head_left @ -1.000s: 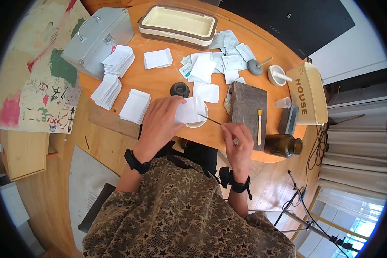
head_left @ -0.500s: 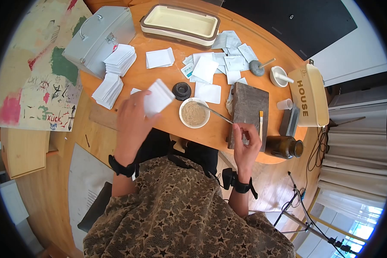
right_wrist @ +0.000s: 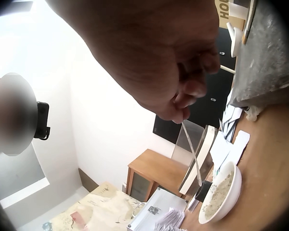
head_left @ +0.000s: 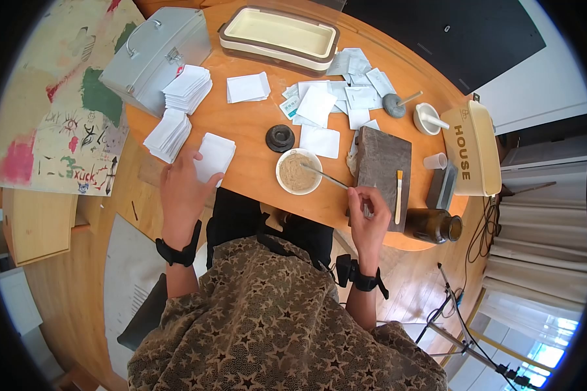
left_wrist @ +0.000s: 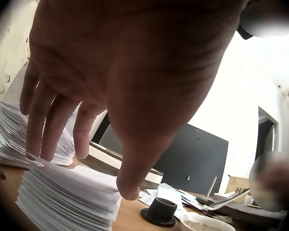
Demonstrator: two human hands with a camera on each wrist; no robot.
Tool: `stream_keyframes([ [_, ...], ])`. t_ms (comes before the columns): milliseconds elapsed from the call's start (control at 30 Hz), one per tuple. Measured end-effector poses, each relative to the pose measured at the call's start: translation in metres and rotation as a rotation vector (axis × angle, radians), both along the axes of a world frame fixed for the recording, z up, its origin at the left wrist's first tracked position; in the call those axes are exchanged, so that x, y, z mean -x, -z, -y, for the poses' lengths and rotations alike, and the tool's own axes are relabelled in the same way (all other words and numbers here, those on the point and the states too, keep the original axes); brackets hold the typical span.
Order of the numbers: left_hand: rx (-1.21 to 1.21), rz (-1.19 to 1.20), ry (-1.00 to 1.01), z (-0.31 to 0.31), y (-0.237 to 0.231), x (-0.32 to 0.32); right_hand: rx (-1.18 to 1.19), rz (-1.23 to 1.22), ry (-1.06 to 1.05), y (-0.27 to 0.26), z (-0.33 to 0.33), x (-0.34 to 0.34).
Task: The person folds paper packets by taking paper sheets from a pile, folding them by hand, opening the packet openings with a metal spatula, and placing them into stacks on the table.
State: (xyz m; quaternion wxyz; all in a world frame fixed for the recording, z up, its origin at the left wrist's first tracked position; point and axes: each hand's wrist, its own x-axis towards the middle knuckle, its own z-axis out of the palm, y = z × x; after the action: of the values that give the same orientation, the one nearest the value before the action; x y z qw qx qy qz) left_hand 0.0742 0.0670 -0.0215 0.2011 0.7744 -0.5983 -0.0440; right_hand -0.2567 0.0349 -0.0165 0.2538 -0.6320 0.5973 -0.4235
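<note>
My left hand (head_left: 181, 189) is over a stack of white paper packets (head_left: 216, 158) at the table's front left. In the left wrist view its fingers are extended and spread, with fingertips at one edge of the top packet (left_wrist: 89, 177) and the thumb at the other. My right hand (head_left: 370, 218) pinches a thin metal spatula (head_left: 329, 177) between thumb and fingers. The spatula's far end reaches over a white bowl (head_left: 299, 193) of beige powder (head_left: 297, 171). Just behind the bowl sits a black flanged holder (head_left: 280, 138).
More packet stacks (head_left: 168, 135) stand beside a silver case (head_left: 153, 62). Scattered sachets (head_left: 362, 98) lie near a cream tray (head_left: 279, 64). A dark stone slab (head_left: 379, 159) carries a brush (head_left: 399, 195). Right of it are a brown jar (head_left: 430, 225) and a beige bin (head_left: 471, 150).
My left hand has carried a white packet from over the bowl leftward to the stack, uncovering the bowl. My right hand has shifted slightly right, still pinching the spatula.
</note>
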Motion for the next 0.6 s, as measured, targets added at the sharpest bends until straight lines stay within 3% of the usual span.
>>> stream_keyframes([
  [200,-0.081,-0.037,-0.002,-0.001,-0.002,0.004,-0.048,-0.001,0.038,0.001,-0.001,0.002],
  [600,0.001,-0.015,0.043,-0.003,0.008,0.000,-0.104,-0.019,0.055,0.012,0.001,0.004],
])
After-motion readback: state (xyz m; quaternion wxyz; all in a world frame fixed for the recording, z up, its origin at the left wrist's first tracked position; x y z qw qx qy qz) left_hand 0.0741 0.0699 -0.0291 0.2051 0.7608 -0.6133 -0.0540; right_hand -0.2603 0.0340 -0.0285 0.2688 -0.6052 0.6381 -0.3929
